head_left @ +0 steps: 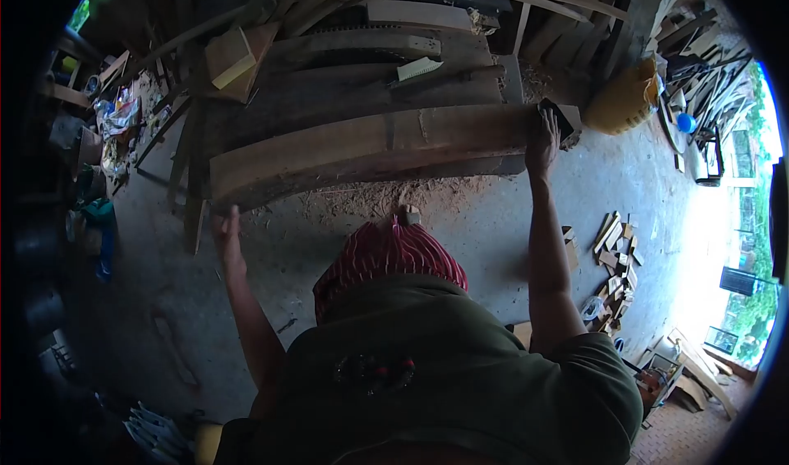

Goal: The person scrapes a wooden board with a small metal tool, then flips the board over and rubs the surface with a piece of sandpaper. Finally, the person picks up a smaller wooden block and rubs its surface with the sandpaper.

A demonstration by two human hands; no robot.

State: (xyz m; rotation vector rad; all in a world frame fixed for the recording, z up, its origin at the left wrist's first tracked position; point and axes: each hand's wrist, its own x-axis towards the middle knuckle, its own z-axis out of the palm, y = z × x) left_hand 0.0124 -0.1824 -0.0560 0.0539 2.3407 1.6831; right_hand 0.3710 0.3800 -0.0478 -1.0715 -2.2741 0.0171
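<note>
A long curved wooden beam (353,140) lies crosswise in front of me, over other boards. At its left end is my left hand (228,225), thumb up against the wood and the other fingers mostly hidden. My right hand (542,143) holds the right end, its fingers reaching over the top beside a dark piece (561,120) that I cannot make out. Below the beam, wood shavings (362,200) cover part of the floor. A red striped cloth (394,255) hangs below my chest over dark green clothing (427,366).
Stacked boards and curved offcuts (460,41) stand beyond the beam. A yellow container (626,99) is at the upper right. Small wood blocks (612,259) lie on the floor (485,243) at the right. Clutter (119,115) fills the left side.
</note>
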